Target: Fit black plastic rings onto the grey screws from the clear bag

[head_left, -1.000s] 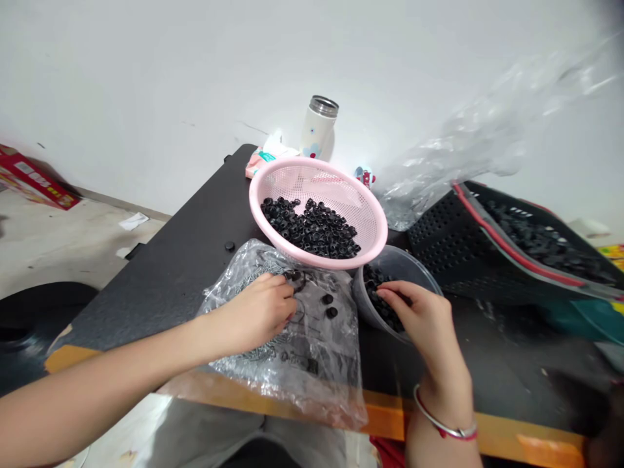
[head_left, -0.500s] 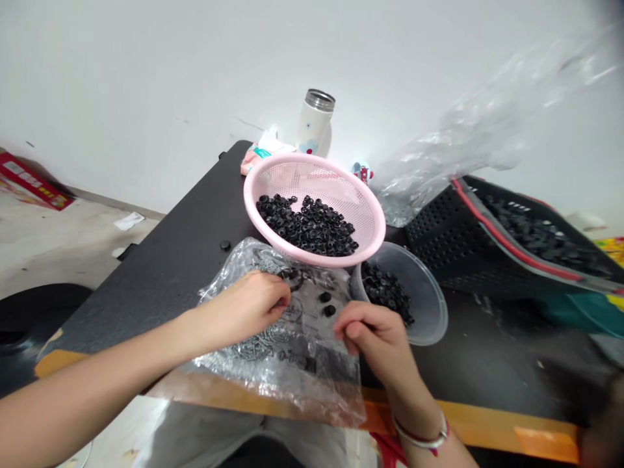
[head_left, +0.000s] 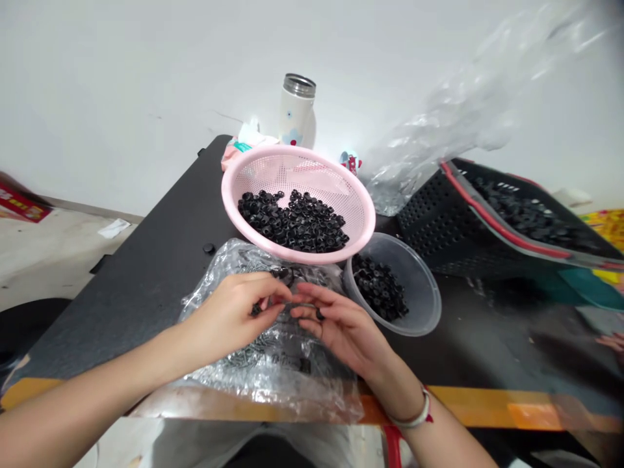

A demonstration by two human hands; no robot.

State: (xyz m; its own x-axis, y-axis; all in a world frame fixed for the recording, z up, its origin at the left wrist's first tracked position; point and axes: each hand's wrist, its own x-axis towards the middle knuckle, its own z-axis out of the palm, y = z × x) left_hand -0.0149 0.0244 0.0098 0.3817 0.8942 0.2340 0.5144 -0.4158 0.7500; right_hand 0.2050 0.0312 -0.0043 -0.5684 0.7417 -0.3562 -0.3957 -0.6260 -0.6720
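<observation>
My left hand (head_left: 229, 318) has its curled fingertips around a small black rubber ring (head_left: 256, 309) above a clear plastic bag (head_left: 292, 383) lying on the dark table top (head_left: 141, 299). My right hand (head_left: 341, 328) is over the bag with its fingers spread, reaching toward my left hand, and another black ring (head_left: 319, 314) shows between its fingers. Behind my hands, a pink plastic colander (head_left: 292, 255) holds a heap of black rings. A clear plastic bowl (head_left: 419, 299) with more rings stands to the right.
A black perforated crate (head_left: 439, 227) with a red rim tilts at the right, holding rings. A steel-topped flask (head_left: 296, 110) stands at the wall behind the colander. One loose ring (head_left: 209, 248) lies on the table. A blurred hand (head_left: 611, 341) shows at the right edge.
My right hand has moved from beside the bowl to over the bag, next to my left hand. My left fingers have curled closer together, and the view has shifted slightly.
</observation>
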